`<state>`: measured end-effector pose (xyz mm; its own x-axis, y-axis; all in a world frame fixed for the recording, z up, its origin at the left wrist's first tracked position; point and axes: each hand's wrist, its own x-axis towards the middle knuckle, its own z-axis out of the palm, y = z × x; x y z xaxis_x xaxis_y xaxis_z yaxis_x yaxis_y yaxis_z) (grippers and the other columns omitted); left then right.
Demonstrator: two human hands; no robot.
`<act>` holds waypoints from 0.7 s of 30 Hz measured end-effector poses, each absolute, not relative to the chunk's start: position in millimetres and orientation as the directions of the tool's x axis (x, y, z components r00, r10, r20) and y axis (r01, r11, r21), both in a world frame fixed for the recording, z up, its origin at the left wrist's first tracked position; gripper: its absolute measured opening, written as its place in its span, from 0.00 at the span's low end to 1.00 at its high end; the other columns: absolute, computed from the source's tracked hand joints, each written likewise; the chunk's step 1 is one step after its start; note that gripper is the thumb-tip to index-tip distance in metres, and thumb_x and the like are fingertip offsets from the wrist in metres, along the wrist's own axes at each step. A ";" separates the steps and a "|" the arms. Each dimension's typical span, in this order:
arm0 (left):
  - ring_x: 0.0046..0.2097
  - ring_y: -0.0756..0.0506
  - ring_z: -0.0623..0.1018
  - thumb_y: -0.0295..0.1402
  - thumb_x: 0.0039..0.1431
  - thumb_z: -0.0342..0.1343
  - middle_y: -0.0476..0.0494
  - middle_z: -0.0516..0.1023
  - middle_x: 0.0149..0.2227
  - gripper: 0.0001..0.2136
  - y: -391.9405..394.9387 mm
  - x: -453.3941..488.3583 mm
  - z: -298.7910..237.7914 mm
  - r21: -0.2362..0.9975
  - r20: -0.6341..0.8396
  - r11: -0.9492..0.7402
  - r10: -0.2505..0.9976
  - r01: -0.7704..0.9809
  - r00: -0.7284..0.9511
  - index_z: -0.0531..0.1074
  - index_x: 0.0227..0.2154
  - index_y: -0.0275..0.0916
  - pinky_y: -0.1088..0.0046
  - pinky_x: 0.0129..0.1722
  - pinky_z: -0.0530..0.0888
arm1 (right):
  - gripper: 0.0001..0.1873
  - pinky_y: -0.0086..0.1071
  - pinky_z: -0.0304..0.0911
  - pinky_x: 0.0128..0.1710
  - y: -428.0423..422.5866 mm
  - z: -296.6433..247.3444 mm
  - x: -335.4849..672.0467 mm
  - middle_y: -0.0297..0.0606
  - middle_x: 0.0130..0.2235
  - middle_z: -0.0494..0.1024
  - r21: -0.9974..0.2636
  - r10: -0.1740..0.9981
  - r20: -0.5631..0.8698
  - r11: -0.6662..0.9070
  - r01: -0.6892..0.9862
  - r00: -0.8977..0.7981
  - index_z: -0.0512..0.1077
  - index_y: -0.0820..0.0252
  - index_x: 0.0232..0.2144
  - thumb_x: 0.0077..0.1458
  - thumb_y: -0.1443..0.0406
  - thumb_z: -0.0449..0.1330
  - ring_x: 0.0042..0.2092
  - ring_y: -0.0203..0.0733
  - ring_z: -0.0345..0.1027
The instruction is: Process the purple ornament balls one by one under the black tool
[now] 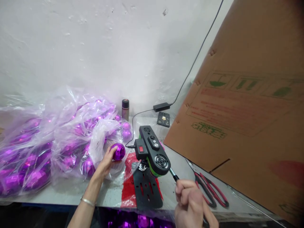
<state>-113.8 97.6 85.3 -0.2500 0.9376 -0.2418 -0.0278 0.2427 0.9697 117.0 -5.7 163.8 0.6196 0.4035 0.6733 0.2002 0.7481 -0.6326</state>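
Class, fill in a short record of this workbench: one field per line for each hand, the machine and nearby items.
Left hand: holds a purple ball at the mouth of the plastic bag
Right hand: closed round a thin lever
Machine: black and green, red switch, on a black base plate
Nearby: red-handled scissors, cardboard box, small bottle by the wall

Your head camera looks forward and down, close over the bench (66, 191), with the wall (118, 47) at 12 o'clock, cardboard (249, 126) at 3 o'clock.
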 end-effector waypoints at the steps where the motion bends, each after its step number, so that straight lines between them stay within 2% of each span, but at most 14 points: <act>1: 0.55 0.34 0.85 0.50 0.70 0.54 0.31 0.83 0.58 0.25 84.3 -112.4 85.4 0.961 -0.273 0.257 0.938 -0.100 -0.214 0.71 0.61 0.39 0.53 0.49 0.85 | 0.31 0.28 0.52 0.22 -5.8 164.6 116.6 0.27 0.18 0.58 -0.636 0.406 0.671 0.746 0.200 0.620 0.60 0.59 0.16 0.70 0.59 0.64 0.23 0.32 0.61; 3: 0.55 0.34 0.85 0.53 0.69 0.57 0.31 0.85 0.55 0.26 58.9 -110.2 82.9 0.903 -0.341 0.296 0.935 -0.311 -0.100 0.74 0.59 0.37 0.57 0.48 0.86 | 0.31 0.28 0.51 0.22 -6.3 166.1 116.3 0.26 0.18 0.57 -0.643 0.419 0.670 0.740 0.197 0.613 0.60 0.59 0.16 0.70 0.59 0.63 0.23 0.32 0.61; 6: 0.55 0.34 0.86 0.48 0.63 0.69 0.33 0.86 0.53 0.30 29.2 -106.8 71.2 0.644 -0.406 0.394 0.902 -0.656 0.143 0.73 0.61 0.37 0.63 0.47 0.86 | 0.30 0.27 0.51 0.22 -7.0 166.9 118.2 0.27 0.18 0.58 -0.654 0.447 0.673 0.731 0.193 0.589 0.60 0.59 0.17 0.71 0.60 0.63 0.24 0.32 0.62; 8: 0.54 0.35 0.87 0.40 0.58 0.75 0.34 0.87 0.52 0.35 16.4 -102.3 60.9 0.493 -0.422 0.440 0.875 -0.751 0.235 0.70 0.64 0.38 0.68 0.43 0.86 | 0.29 0.27 0.50 0.21 -7.4 166.4 120.5 0.27 0.19 0.59 -0.648 0.451 0.688 0.735 0.200 0.569 0.61 0.58 0.17 0.71 0.61 0.62 0.24 0.32 0.63; 10: 0.51 0.35 0.88 0.36 0.56 0.77 0.34 0.88 0.50 0.37 8.3 -95.4 52.9 0.425 -0.433 0.456 0.861 -0.781 0.267 0.68 0.66 0.37 0.71 0.40 0.85 | 0.29 0.27 0.50 0.21 -7.9 165.3 122.8 0.27 0.19 0.60 -0.639 0.449 0.701 0.740 0.210 0.554 0.63 0.58 0.18 0.72 0.61 0.62 0.24 0.33 0.64; 13: 0.45 0.35 0.90 0.39 0.61 0.72 0.33 0.89 0.47 0.32 1.9 -82.9 49.3 0.381 -0.461 0.480 0.839 -0.790 0.288 0.69 0.64 0.34 0.69 0.36 0.86 | 0.27 0.27 0.51 0.21 -8.9 163.0 124.8 0.28 0.19 0.62 -0.648 0.469 0.705 0.731 0.213 0.532 0.64 0.58 0.19 0.72 0.62 0.60 0.24 0.34 0.65; 17: 0.39 0.37 0.90 0.44 0.69 0.65 0.34 0.89 0.45 0.25 -1.7 -70.3 49.4 0.367 -0.512 0.495 0.815 -0.788 0.273 0.71 0.62 0.35 0.72 0.29 0.82 | 0.26 0.27 0.52 0.22 -10.4 159.0 125.1 0.28 0.21 0.63 -0.656 0.485 0.703 0.725 0.211 0.521 0.64 0.58 0.20 0.73 0.64 0.58 0.25 0.33 0.64; 19: 0.39 0.38 0.89 0.45 0.67 0.67 0.35 0.89 0.44 0.24 -2.8 -65.5 46.3 0.403 -0.511 0.488 0.822 -0.774 0.251 0.73 0.59 0.36 0.73 0.27 0.80 | 0.25 0.27 0.53 0.23 -11.2 157.4 125.1 0.28 0.21 0.63 -0.663 0.495 0.699 0.719 0.207 0.517 0.64 0.58 0.21 0.74 0.64 0.58 0.26 0.33 0.65; 21: 0.38 0.40 0.89 0.45 0.61 0.73 0.37 0.89 0.42 0.25 -3.8 -59.9 42.0 0.485 -0.511 0.468 0.837 -0.739 0.194 0.76 0.53 0.36 0.75 0.27 0.79 | 0.25 0.28 0.56 0.24 -12.2 156.4 125.1 0.28 0.21 0.63 -0.670 0.504 0.693 0.715 0.202 0.515 0.65 0.58 0.21 0.74 0.64 0.58 0.26 0.34 0.66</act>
